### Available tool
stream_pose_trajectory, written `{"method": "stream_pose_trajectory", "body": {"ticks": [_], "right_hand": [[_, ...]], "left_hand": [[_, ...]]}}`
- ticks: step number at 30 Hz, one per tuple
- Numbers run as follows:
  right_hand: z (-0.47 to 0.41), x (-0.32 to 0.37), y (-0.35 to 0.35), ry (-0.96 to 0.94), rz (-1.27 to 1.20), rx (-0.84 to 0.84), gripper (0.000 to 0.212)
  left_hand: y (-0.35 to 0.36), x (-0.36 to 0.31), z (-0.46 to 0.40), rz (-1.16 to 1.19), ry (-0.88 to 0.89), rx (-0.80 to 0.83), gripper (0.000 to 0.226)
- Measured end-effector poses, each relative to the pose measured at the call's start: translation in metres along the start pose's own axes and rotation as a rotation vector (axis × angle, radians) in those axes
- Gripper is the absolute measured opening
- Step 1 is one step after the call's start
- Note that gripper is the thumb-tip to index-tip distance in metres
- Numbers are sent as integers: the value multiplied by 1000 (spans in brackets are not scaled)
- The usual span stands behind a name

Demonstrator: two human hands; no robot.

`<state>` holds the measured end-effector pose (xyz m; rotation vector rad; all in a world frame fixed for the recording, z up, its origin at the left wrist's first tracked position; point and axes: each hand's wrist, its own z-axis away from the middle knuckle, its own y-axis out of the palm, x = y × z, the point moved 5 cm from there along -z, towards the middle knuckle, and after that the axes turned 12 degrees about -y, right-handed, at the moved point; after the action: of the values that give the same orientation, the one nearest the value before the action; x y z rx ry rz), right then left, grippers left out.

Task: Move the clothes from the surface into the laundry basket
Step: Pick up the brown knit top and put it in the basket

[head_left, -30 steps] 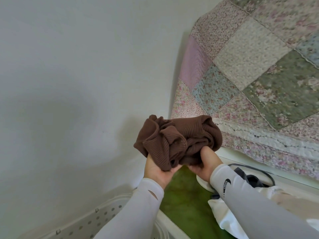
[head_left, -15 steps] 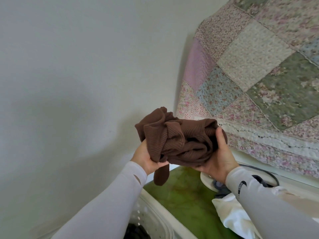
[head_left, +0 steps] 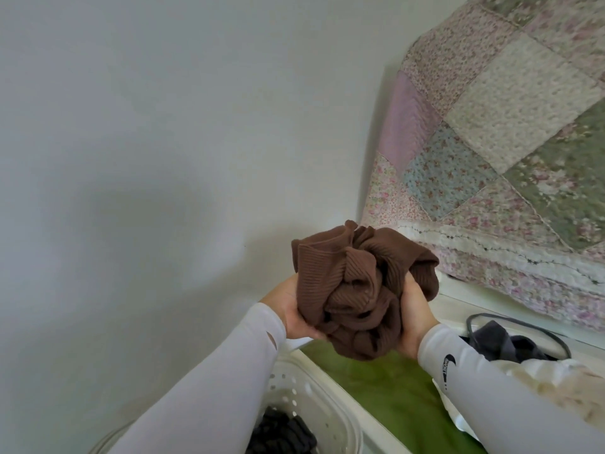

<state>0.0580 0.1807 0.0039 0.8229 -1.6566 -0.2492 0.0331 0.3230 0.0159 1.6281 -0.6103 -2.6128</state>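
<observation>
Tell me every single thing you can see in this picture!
brown ribbed garment: one, brown, bunched up, held in the air by both hands.
laundry basket: one, white with holes, bottom left.
dark clothes: a pile, black, inside the basket.
green surface: one, green, right of the basket.
dark grey garment: one, grey, on the right behind the right sleeve.
cream cloth: one, cream, right edge.
patchwork quilt: one, pink, green and cream, upper right.
wall: one, white, left.
left hand: one, grips the garment.
right hand: one, grips the garment.
</observation>
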Motion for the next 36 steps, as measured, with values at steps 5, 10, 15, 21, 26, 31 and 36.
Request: {"method": "stream_pose_trajectory", "body": {"ticks": [5,10,15,21,26,31,36], "right_hand": [[-6,-2,24,-34,23,19,66],[-15,-14,24,1,78,-31,65],[-23,-29,17,-31,174,-204,57],[-22,-24,34,-313,583,-173,57],[-16,-50,61,-114,383,64,39],[-18,-100,70,41,448,173,83],[-11,-161,68,134,329,160,103]], "left_hand": [[-9,9,5,184,117,55,38],[-36,6,7,236,205,-41,36],[-49,6,16,244,265,-73,23],[-69,3,36,229,320,-111,24],[-104,7,51,202,397,-210,53],[-130,20,67,55,448,-331,49],[-148,43,88,-40,437,-381,27]]}}
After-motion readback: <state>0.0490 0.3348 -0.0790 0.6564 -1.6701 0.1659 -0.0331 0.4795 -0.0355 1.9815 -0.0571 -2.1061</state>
